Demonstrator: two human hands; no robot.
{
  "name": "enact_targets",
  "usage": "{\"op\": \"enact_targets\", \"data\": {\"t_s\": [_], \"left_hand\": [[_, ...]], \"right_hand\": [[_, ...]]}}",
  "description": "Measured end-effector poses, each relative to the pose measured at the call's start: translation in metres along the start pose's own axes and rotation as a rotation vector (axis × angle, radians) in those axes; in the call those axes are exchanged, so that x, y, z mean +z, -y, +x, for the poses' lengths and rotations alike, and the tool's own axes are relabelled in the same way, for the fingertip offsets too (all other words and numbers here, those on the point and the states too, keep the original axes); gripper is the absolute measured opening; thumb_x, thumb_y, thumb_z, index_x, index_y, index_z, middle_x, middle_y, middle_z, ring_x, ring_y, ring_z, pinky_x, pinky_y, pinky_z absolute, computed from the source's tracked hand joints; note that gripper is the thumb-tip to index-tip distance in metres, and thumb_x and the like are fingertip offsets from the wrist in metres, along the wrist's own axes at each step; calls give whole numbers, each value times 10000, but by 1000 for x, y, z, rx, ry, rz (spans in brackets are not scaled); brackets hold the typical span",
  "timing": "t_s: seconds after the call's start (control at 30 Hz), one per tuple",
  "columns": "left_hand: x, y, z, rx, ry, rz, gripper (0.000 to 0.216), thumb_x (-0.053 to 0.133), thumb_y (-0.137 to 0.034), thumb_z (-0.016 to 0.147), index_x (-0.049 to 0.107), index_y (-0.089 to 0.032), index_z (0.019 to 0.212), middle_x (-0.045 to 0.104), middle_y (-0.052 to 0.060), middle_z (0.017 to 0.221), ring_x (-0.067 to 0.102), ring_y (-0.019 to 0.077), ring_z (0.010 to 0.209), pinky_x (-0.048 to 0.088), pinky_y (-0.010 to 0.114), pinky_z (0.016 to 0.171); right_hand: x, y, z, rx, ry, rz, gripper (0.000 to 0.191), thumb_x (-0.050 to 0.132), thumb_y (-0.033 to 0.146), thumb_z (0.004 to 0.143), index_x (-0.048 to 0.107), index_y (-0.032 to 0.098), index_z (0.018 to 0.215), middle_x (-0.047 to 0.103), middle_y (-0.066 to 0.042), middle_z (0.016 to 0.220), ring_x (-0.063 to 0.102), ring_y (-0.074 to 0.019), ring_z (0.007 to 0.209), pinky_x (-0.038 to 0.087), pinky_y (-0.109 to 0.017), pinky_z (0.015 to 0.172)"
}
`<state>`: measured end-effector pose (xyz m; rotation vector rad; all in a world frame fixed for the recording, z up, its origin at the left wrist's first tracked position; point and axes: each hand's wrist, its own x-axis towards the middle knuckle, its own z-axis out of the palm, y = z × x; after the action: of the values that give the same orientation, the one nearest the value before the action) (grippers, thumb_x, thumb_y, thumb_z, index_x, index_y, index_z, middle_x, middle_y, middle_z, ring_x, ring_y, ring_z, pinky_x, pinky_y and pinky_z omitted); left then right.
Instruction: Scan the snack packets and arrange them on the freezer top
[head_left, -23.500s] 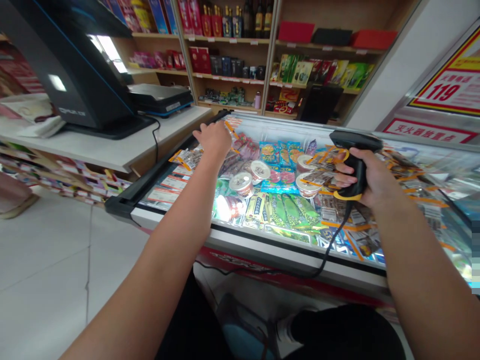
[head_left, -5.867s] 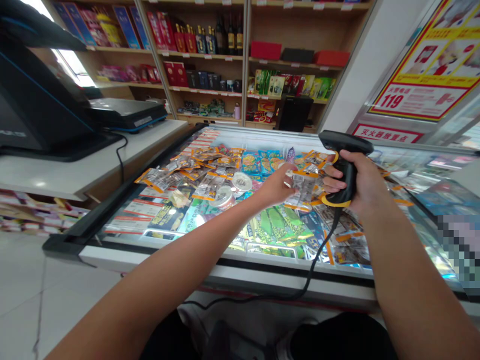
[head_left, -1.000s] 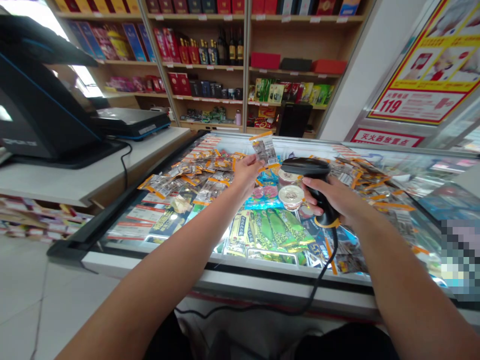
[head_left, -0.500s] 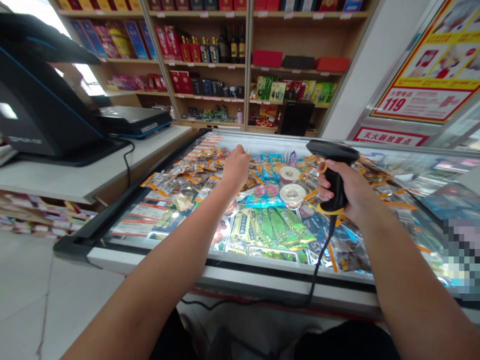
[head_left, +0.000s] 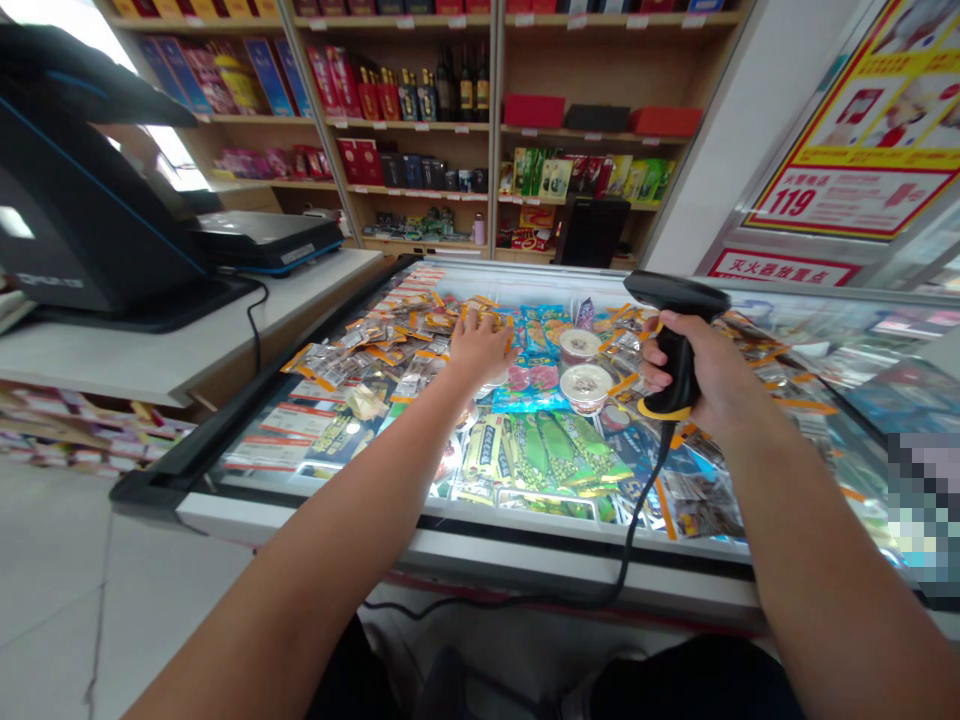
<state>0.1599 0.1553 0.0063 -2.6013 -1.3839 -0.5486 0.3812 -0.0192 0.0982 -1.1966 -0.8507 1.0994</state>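
My right hand (head_left: 709, 385) is wrapped round the grip of a black and yellow barcode scanner (head_left: 675, 330), whose cable (head_left: 626, 555) hangs down over the freezer's front edge. My left hand (head_left: 480, 345) lies flat with fingers spread on the glass lid of a chest freezer (head_left: 480, 545), at the edge of a pile of small clear packets with orange tops (head_left: 390, 340). More such packets (head_left: 757, 345) lie to the right, beyond the scanner. Under the glass are round tubs (head_left: 587, 383) and green wrapped ice creams (head_left: 555, 455).
A white counter (head_left: 150, 355) at the left carries a black till screen (head_left: 82, 200) and a flat black scale (head_left: 262, 235). Wooden shelves (head_left: 495, 110) with boxes and bottles fill the back wall. A red and yellow poster (head_left: 855, 150) hangs at the right.
A second ago my left hand held one packet up in front of the scanner; it has put the packet down on the left pile and now rests open. The scanner moved back right.
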Motion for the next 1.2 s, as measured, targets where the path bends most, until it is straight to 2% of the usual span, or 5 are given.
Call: {"op": "enact_targets", "data": {"t_s": [0.27,0.5,0.67,0.9,1.2], "left_hand": [[-8,41,6,-100,29,77,473,465,-504,987,622,-259,1360,562,155,1425,407,403,1366,257,563,1120],[-16,56,4,-198,-1,139,482,526,-370,984,558,-160,1416,417,156,1571,197,404,1498,39,578,1213],[-21,-15,-2,-45,15,62,518,580,-345,910,572,-192,1404,374,151,1605,213,394,1527,73,556,1240],[-8,-139,-10,76,259,-454,706,483,-757,860,634,-215,1286,540,186,1397,445,417,1339,378,580,1077],[5,-143,6,59,203,-734,430,820,-498,723,662,-191,980,633,138,1215,547,361,1197,437,548,1026]], "right_hand": [[-2,2,-1,12,22,58,161,685,366,863,599,230,858,441,38,608,382,-87,472,314,-240,420],[-8,6,-1,-29,24,100,173,685,371,856,596,223,858,455,39,603,389,-89,475,303,-243,427],[-17,15,0,-50,66,229,240,747,381,768,555,249,824,431,61,587,326,-82,454,284,-258,431],[-23,14,4,-64,42,350,262,759,345,736,528,241,801,403,80,573,303,-64,451,280,-241,438],[-29,5,15,-18,97,236,272,753,420,772,539,274,853,450,60,568,352,-98,452,315,-285,439]]}}
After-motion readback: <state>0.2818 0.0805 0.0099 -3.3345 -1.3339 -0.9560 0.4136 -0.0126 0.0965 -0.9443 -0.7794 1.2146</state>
